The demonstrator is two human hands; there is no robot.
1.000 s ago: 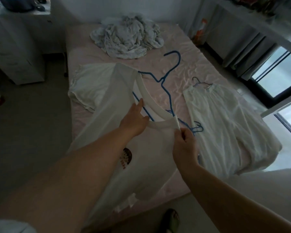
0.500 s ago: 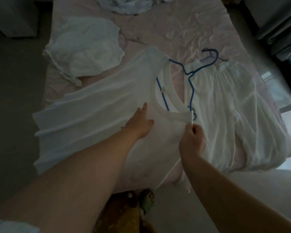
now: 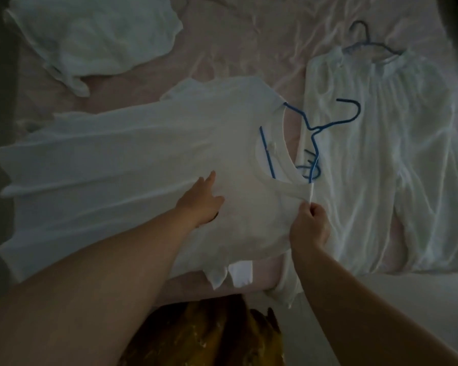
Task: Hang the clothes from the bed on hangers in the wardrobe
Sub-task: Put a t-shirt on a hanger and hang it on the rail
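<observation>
On the pink bed sheet (image 3: 236, 35) a crumpled white garment (image 3: 90, 38) lies at the far left, and a white dress (image 3: 381, 154) on a hanger (image 3: 368, 44) lies at the right. Between them is the white T-shirt (image 3: 143, 159), with the blue hanger (image 3: 315, 133) partly inside its neck (the hook sticks out). The left hand (image 3: 201, 202) rests flat on the shirt, fingers straight. The right hand (image 3: 311, 225) pinches the shoulder seam, arm extended.

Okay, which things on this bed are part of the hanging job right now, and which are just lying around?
In use: white T-shirt, blue hanger in its neck, left hand, right hand.

Lying about: hung white garment, folded white cloth, pink sheet.
</observation>
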